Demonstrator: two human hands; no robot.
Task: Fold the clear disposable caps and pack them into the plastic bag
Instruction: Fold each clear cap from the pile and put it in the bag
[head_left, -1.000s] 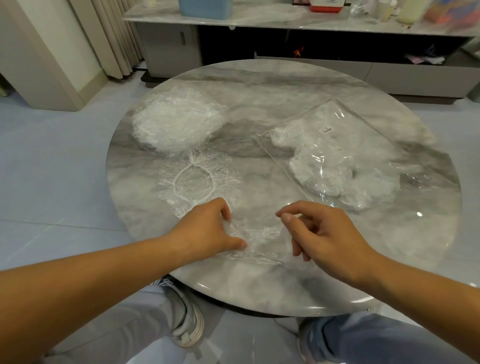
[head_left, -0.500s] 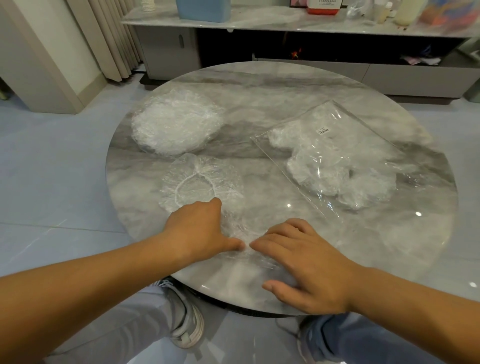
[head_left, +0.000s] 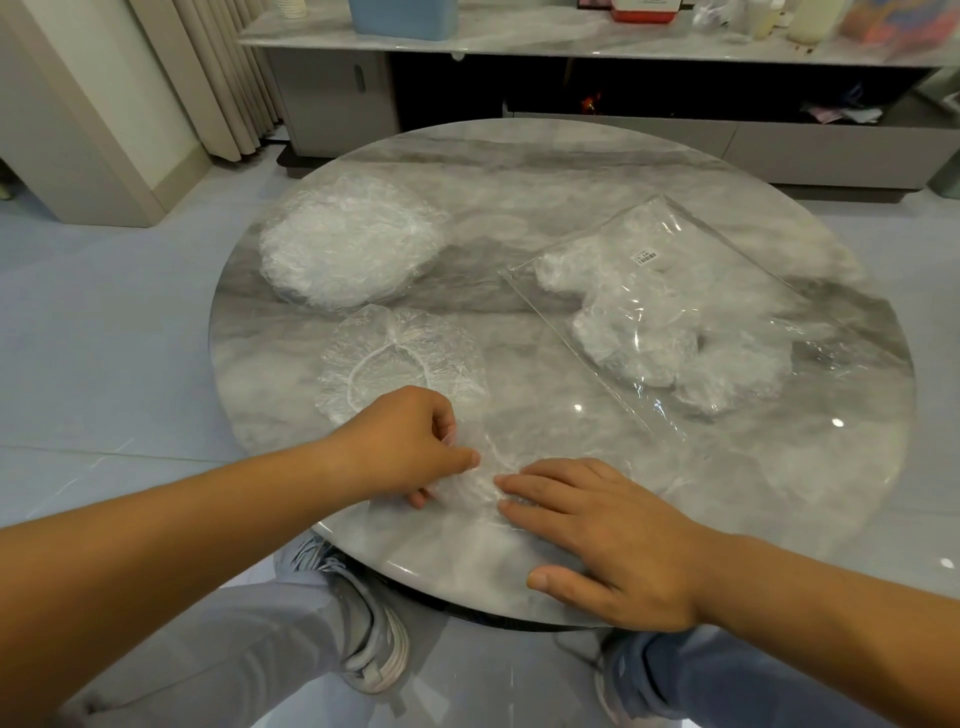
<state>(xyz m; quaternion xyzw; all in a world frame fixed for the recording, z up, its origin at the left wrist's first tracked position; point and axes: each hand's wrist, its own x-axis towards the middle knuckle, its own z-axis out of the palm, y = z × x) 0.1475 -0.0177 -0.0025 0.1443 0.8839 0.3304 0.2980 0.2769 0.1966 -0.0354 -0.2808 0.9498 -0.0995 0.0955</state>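
At lower centre, on the marble table, a clear cap is pinched by the curled left hand and pressed under the flat right hand, with a spread cap just above, a cap pile upper left, the plastic bag at right.

A round marble table lies under the left hand and right hand, its grey-veined top reaching well beyond them. Grey floor tiles spread out to the left of the left hand. Far beyond both hands stands a low cabinet. On it sit a blue box, a red box and pale bottles. A beige curtain hangs far beyond the left hand. Below the hands, a grey shoe rests on the floor.
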